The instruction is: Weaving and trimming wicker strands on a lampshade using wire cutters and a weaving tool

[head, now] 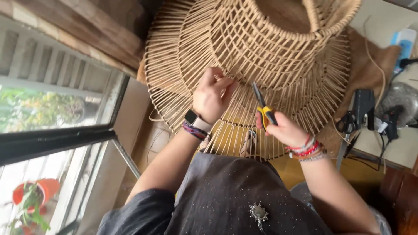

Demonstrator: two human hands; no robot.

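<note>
A large woven rattan frame point(261, 56) — a lampshade-like piece of pale cane, open-ribbed and flaring to a wide skirt of thin spokes — fills the upper middle of the view and lies tilted toward the person, its lower spokes fanning over the lap. The left arm comes up from the lower left, bent at the wrist, and the left hand point(212, 93) rests on the frame's outer ribs with the fingers curled in, its grip closed on the weave where strands cross; a watch and woven bands sit at the wrist. The right arm rises from the lower right, and the right hand point(283, 128) hangs just in front of the spokes, its grip wrapped tight round the yellow handles of a pair of pliers point(262, 106), whose dark nose points up and to the left, close to the left hand's fingers. To the right, on a pale tabletop point(402, 150), lie black-handled scissors point(347, 124) — small beside the frame.
</note>
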